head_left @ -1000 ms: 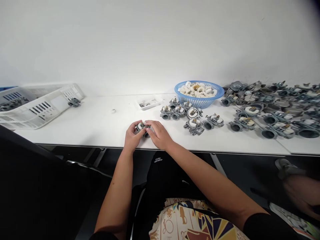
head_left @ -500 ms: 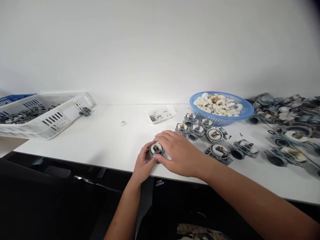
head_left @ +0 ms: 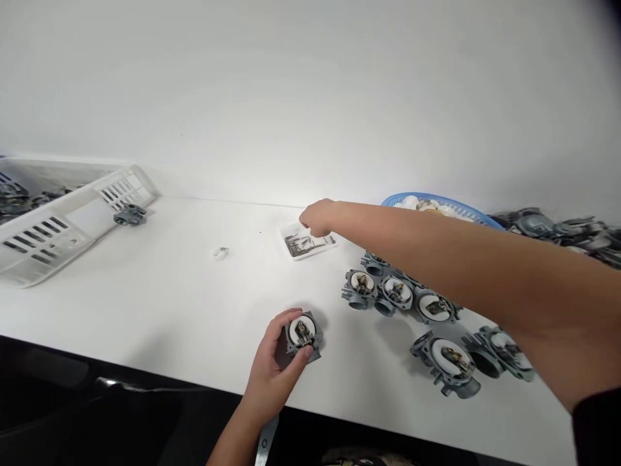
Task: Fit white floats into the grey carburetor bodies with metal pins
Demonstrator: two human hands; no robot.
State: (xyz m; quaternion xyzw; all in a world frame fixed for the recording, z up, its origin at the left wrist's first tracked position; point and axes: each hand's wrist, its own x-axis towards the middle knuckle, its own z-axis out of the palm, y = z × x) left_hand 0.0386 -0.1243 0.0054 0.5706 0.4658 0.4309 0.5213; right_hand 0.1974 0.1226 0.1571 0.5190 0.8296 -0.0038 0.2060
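My left hand [head_left: 276, 362] is wrapped round a grey metal carburetor body [head_left: 316, 333] near the front of the white table, thumb and fingers on its sides. Its open bowl side faces up, showing a white plastic float [head_left: 295, 331] and brass parts. Farther back, my right hand [head_left: 318, 217] hangs over a small white tray [head_left: 303, 255] of thin metal pins [head_left: 301, 244]. Its fingers are curled down and closed; the fingertips are hidden, so anything between them cannot be made out.
Several carburetor bodies with white floats [head_left: 398, 291] stand at the right, partly under my forearm. Behind them is a blue basket [head_left: 473, 210] of white floats, beside a metal parts pile [head_left: 553, 226]. At left are a white crate [head_left: 72, 226], a loose carburetor [head_left: 129, 215] and a small white piece [head_left: 220, 253].
My right hand has left the carburetor body and moved up and back over the pin tray. My left hand keeps hold of the carburetor. The view has shifted.
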